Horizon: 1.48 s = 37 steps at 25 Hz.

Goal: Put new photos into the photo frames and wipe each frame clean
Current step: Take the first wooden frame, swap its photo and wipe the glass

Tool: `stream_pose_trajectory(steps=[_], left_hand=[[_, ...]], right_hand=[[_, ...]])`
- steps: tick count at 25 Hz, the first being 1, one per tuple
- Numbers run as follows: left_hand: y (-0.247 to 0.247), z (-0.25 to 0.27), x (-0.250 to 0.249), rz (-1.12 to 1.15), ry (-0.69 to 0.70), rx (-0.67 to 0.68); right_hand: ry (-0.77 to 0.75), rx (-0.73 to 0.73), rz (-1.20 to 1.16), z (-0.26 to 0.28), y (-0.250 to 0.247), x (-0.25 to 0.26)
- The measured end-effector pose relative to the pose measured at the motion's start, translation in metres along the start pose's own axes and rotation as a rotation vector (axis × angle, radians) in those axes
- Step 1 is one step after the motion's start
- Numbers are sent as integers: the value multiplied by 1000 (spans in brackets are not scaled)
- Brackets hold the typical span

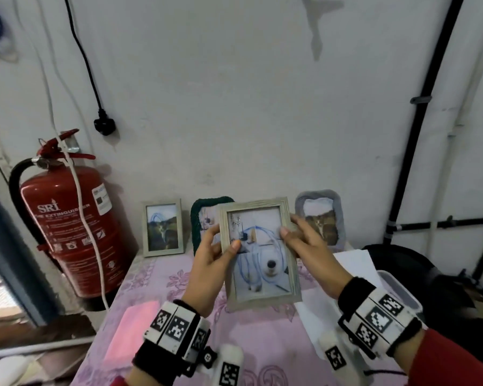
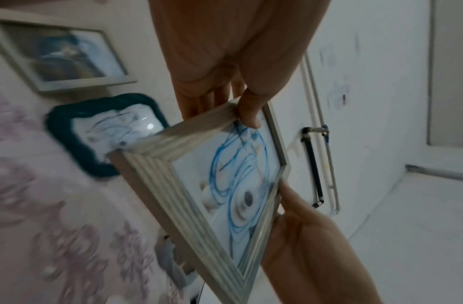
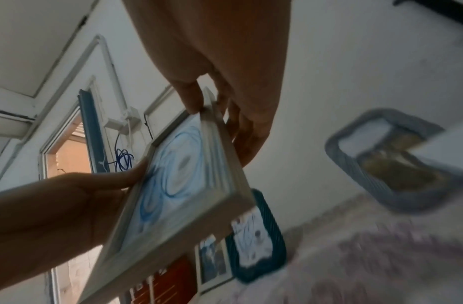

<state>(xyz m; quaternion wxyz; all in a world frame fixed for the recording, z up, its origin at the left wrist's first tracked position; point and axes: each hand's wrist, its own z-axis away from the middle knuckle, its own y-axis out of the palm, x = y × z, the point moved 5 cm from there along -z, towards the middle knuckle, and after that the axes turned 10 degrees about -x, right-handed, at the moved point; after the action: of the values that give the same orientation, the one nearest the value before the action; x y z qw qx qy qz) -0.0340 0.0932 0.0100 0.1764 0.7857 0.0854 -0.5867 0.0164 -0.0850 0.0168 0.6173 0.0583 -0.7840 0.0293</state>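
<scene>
1. We held the grey wooden frame [image 1: 260, 252] in the air above the table [image 1: 262, 344], in front of the row of frames standing at the wall.
2. Orientation: the frame stood portrait, long axis roughly vertical and tilted slightly, top edge leaning left in the head view. Its glass face pointed toward us, top end toward the wall and bottom end toward our body.
3. The photo in the frame [image 1: 258, 254] showed a white dog with blue looping lines; it sat upright with respect to the frame.
4. Left hand [image 1: 212, 263]: gripping the frame's left edge, thumb on the front over the glass, fingers behind. The left wrist view confirmed the thumb over the frame's rim [image 2: 247, 111].
5. Right hand [image 1: 307, 246]: gripping the right edge near the top, thumb on the front, fingers curled behind the back.
6. Behind the held frame, three frames leaned at the wall: a small grey frame [image 1: 162, 227] on the left, a dark green frame [image 1: 204, 215] partly hidden in the middle, and a grey-blue padded frame [image 1: 322, 215] on the right.
7. A pink cloth [image 1: 134, 327] lay flat on the patterned tablecloth, near left. White paper sheets [image 1: 354, 263] lay right of the frame.
8. A red fire extinguisher [image 1: 73, 229] stood left of the table.
</scene>
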Motion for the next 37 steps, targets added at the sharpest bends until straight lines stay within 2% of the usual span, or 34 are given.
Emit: stream_pose_trajectory(steps=[3, 7, 11, 16, 19, 21, 22, 24, 26, 27, 34, 37], left_hand=[[-13, 21, 23, 94, -115, -48], [-29, 42, 53, 60, -179, -104], [-40, 51, 68, -141, -79, -133], [-41, 56, 77, -177, -88, -88], [-44, 61, 82, -392, -58, -152], [-44, 66, 74, -554, 78, -235], [-38, 70, 67, -591, 184, -221], [-18, 78, 60, -598, 301, -78], [-3, 84, 58, -577, 297, 49], [-1, 84, 59, -575, 298, 59], [-11, 75, 52, -611, 356, -66], [-20, 73, 49, -570, 298, -140]], right_hand=[[113, 69, -114, 25, 4, -26], [118, 79, -82, 51, 7, -48], [194, 63, -129, 66, 10, -71], [220, 37, -129, 73, 14, -80], [249, 0, -151, 75, 14, -86], [271, -27, -182, 73, 16, -90], [287, -32, -199, 72, 17, -92], [316, -22, -240, 70, 23, -95], [325, 18, -300, 67, 32, -94], [323, 44, -330, 66, 36, -93], [325, 148, -388, 57, 60, -90], [298, 172, -382, 56, 70, -90]])
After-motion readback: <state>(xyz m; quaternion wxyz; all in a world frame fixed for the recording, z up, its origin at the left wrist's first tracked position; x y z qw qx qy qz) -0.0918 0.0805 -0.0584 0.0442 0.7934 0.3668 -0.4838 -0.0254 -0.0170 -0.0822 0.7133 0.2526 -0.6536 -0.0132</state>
